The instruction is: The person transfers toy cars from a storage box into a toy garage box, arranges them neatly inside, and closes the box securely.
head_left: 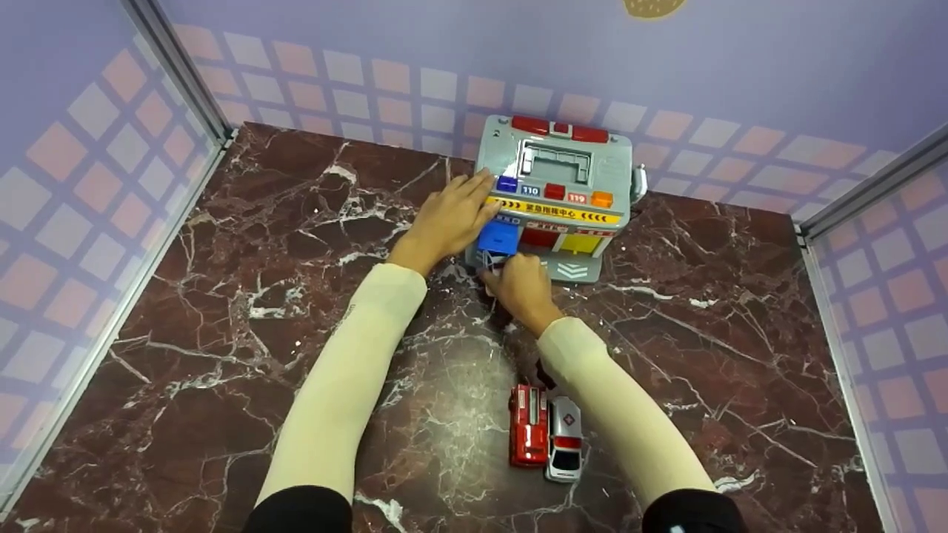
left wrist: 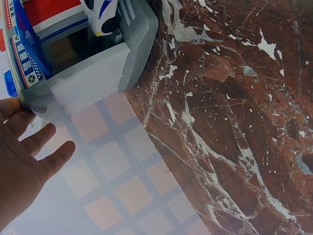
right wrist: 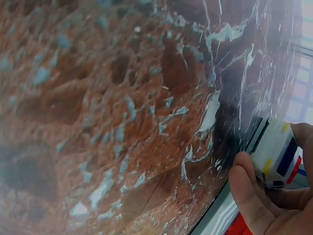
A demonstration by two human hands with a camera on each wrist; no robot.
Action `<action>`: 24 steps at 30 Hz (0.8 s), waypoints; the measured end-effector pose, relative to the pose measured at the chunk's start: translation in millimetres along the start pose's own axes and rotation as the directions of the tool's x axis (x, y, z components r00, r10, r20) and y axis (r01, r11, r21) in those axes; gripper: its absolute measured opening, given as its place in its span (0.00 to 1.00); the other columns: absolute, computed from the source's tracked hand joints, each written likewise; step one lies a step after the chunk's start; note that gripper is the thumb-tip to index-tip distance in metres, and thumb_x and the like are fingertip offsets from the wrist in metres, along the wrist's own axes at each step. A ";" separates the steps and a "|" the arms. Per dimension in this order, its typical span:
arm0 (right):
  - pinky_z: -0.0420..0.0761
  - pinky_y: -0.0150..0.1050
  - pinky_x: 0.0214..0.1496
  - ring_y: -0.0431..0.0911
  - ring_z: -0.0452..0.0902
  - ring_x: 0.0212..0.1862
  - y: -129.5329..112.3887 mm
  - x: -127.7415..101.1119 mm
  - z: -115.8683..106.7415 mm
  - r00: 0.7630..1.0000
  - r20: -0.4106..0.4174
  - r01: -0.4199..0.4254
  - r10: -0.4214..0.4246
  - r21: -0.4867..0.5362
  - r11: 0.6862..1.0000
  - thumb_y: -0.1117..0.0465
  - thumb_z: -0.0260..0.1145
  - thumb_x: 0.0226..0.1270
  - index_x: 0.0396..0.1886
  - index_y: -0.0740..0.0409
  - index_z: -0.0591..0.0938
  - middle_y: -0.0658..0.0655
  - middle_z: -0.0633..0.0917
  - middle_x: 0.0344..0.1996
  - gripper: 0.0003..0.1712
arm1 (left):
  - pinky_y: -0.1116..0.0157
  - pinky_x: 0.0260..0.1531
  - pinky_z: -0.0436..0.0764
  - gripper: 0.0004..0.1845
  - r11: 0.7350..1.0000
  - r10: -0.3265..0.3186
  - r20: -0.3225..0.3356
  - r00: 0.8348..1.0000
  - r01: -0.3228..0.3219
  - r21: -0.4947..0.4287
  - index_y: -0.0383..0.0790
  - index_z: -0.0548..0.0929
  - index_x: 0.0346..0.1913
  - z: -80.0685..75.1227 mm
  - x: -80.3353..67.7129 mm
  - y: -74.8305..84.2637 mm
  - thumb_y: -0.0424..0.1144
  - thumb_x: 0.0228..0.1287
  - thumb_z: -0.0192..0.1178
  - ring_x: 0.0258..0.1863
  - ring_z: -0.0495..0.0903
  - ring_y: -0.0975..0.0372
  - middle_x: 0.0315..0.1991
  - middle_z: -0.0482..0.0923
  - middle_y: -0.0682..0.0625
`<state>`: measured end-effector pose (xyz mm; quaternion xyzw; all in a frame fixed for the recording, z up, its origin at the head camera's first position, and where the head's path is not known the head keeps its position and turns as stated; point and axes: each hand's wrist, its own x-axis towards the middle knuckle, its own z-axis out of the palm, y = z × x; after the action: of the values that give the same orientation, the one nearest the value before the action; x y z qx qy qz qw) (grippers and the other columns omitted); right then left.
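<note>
head view: 2 hands, 3 toy vehicles, 1 grey toy station (head_left: pixel 557 209) with 3 doors. the left hand (head_left: pixel 446 220), fingers relaxed and gripping nothing, rests against the station's left side; the right hand (head_left: pixel 524 287) pinches 1 white car (head_left: pixel 492 259) just under the raised blue door (head_left: pixel 498 238). nearer than the right hand, 1 red truck (head_left: pixel 529 428) and 1 silver ambulance (head_left: pixel 566 437) lie side by side on a dark red, white-veined surface (head_left: pixel 355 222); lilac walls (head_left: pixel 415 37) with pink and white squares rise beyond the hands.

left wrist view: left fingers spread; the car's long axis runs into the bay.

right wrist view: thumb and fingers clasp the car; which end is its nose, i cannot tell.
</note>
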<state>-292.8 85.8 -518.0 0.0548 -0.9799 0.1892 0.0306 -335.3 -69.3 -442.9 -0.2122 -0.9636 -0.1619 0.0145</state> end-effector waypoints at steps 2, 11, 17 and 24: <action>0.81 0.53 0.31 0.59 0.82 0.30 -0.8 0.3 0.6 1.000 0.006 -0.009 0.009 0.004 1.000 0.39 0.67 0.53 0.30 0.66 0.83 0.65 0.84 0.26 0.30 | 0.47 0.62 0.65 0.34 1.000 -0.004 0.005 1.000 0.004 0.001 0.45 0.54 0.72 -0.7 0.1 -0.5 0.60 0.71 0.30 0.70 0.53 0.50 0.73 0.49 0.52; 0.81 0.53 0.32 0.58 0.82 0.31 -3.0 3.6 3.8 0.999 -0.031 0.020 -0.019 0.026 0.999 0.41 0.69 0.52 0.32 0.63 0.83 0.64 0.85 0.26 0.27 | 0.46 0.63 0.63 0.33 1.000 -0.011 0.024 1.000 0.011 -0.008 0.46 0.53 0.73 -1.8 1.0 -0.9 0.59 0.72 0.31 0.70 0.52 0.49 0.73 0.48 0.51; 0.81 0.54 0.34 0.59 0.83 0.32 -2.8 8.2 8.5 0.995 -0.089 0.061 -0.054 0.079 0.995 0.46 0.71 0.50 0.35 0.61 0.82 0.64 0.85 0.27 0.23 | 0.46 0.62 0.64 0.33 1.000 -0.005 0.008 1.000 0.005 -0.005 0.45 0.54 0.72 -1.8 0.4 -2.1 0.59 0.72 0.31 0.70 0.53 0.49 0.73 0.49 0.51; 0.81 0.55 0.30 0.62 0.82 0.31 -0.7 13.3 13.0 0.985 -0.156 0.087 -0.072 0.089 0.992 0.45 0.71 0.50 0.36 0.63 0.82 0.67 0.85 0.26 0.25 | 0.47 0.62 0.65 0.32 1.000 0.014 -0.011 1.000 -0.014 -0.001 0.45 0.55 0.72 0.8 0.3 -2.3 0.58 0.72 0.32 0.69 0.55 0.50 0.73 0.50 0.51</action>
<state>-306.5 79.0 -528.7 0.0806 -0.9616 0.2379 0.1101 -336.5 -70.9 -444.3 -0.2180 -0.9620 -0.1632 0.0206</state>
